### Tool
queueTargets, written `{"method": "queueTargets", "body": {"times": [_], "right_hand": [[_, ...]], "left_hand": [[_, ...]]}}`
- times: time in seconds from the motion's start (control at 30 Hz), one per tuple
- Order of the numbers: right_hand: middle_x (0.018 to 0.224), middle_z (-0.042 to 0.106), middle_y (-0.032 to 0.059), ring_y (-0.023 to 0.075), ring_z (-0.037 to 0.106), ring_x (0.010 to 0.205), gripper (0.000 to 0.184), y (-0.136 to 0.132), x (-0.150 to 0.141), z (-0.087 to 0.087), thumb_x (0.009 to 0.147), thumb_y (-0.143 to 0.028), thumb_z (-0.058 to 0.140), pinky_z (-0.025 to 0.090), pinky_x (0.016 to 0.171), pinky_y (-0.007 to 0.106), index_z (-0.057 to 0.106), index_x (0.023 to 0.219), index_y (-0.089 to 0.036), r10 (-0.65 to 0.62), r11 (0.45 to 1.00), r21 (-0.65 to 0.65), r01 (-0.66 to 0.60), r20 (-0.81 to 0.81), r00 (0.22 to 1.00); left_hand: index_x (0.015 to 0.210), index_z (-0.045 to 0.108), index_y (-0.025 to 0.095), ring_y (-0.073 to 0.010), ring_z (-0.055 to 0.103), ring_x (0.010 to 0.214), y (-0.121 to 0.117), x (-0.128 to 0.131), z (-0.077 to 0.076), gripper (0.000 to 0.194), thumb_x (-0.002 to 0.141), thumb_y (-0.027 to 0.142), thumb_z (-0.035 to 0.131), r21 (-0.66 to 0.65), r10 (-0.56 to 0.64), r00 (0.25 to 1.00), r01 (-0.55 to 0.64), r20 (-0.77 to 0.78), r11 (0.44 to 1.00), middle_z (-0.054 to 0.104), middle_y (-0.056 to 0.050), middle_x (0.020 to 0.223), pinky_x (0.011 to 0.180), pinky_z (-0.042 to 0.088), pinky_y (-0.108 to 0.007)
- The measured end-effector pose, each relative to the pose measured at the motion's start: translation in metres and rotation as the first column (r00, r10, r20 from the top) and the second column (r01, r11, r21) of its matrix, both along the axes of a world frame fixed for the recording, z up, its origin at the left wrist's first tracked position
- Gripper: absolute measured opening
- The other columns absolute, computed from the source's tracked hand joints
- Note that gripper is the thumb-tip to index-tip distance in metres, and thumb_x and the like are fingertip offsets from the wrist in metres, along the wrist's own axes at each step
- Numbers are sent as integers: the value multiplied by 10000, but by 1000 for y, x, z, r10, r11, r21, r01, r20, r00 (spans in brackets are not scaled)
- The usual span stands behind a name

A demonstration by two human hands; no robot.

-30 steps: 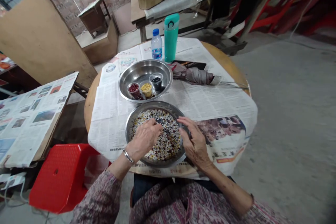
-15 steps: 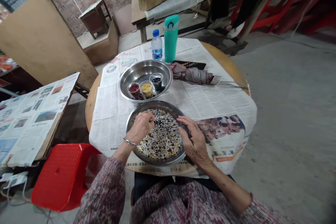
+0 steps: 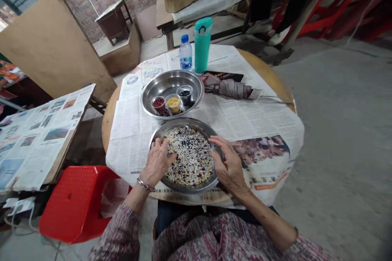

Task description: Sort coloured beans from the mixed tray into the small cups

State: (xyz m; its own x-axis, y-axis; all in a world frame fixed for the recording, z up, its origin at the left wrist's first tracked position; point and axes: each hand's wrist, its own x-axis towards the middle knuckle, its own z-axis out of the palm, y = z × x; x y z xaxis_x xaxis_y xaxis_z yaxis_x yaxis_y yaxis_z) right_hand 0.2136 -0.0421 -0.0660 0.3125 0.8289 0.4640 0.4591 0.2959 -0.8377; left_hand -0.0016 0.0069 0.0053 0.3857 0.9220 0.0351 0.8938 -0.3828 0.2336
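A steel pan (image 3: 159, 133) full of mixed white, red, yellow and black beans (image 3: 190, 157) lies on the newspaper in front of me. My left hand (image 3: 157, 164) rests on the beans at the pan's left side, fingers spread and flat. My right hand (image 3: 228, 164) grips the pan's right rim with curled fingers. Behind it a second steel bowl (image 3: 171, 79) holds three small cups: red beans (image 3: 158, 103), yellow beans (image 3: 173, 102) and black beans (image 3: 185, 94).
A water bottle (image 3: 185, 52) and a teal flask (image 3: 202, 43) stand at the round table's far side, a folded umbrella (image 3: 228, 88) to their right. A red stool (image 3: 75, 202) and a newspaper-covered board (image 3: 36, 138) are at my left.
My left hand has moved from the middle of the beans to the pan's left side and its fingers have flattened out. My right hand has stayed on the rim.
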Motion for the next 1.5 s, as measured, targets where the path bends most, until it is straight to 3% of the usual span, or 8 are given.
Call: {"method": "queueTargets", "body": {"times": [0.33,0.5,0.6,0.73,0.9,1.13,1.3,1.5], "right_hand": [[1240,633,108,242,570,1204,255,1,0,0,944,-246,482,449,1051,470,618,1158,-223,2,1000,-1,-2,10,1000],[1236,634,104,242,573,1196,258,1,0,1,944,-238,479,457,1046,468,622,1158,-224,4,1000,1,-4,-3,1000],[1241,631,104,242,569,1203,261,0,0,2,942,-234,483,454,1050,466,620,1163,-222,12,1000,-1,-12,-8,1000],[1248,626,99,236,566,1205,267,0,0,0,944,-222,479,457,1048,450,614,1174,-223,13,1000,7,-13,2,1000],[1221,635,100,231,577,1184,252,2,0,-1,946,-213,483,462,1040,448,613,1161,-221,7,1000,31,-7,19,1000],[1230,629,97,229,577,1189,252,2,0,3,944,-198,482,461,1040,450,608,1160,-228,15,1000,23,-15,2,1000],[1244,621,97,225,567,1200,254,1,1,3,948,-196,479,461,1043,448,604,1167,-229,25,1000,9,-25,5,1000],[1239,622,99,224,568,1198,259,1,1,2,945,-189,478,462,1043,447,606,1168,-226,20,1000,18,-20,14,1000]], "left_hand": [[1123,627,194,-163,590,1068,24,38,-10,510,788,-90,366,-17,-250,935,263,253,965,618,-55,1112,1011,478,-317],[1163,618,232,-234,515,1145,-2,39,4,311,901,101,513,73,-340,935,334,100,940,549,-79,1266,1019,468,-438],[1140,634,263,-252,497,1117,-17,37,8,254,888,290,635,-20,-555,832,554,-31,832,528,-57,1298,950,490,-422],[1150,608,210,-219,504,1072,-9,50,2,224,951,176,510,-42,-701,689,707,-183,706,568,-64,1218,888,486,-346],[1107,608,177,-230,506,1086,32,71,-3,208,959,133,468,61,-613,739,651,-279,757,591,-78,1180,926,455,-372],[1057,605,182,-210,554,1006,40,37,2,201,958,101,449,102,-191,933,231,-304,968,600,-76,1071,885,485,-339],[1144,558,226,-219,574,1043,0,22,5,282,937,414,597,-21,-241,961,240,-134,970,572,-53,1095,875,525,-340],[1178,533,248,-155,607,948,-22,48,-4,228,966,166,505,-161,-370,928,371,33,915,563,-28,1111,823,540,-279]]}}
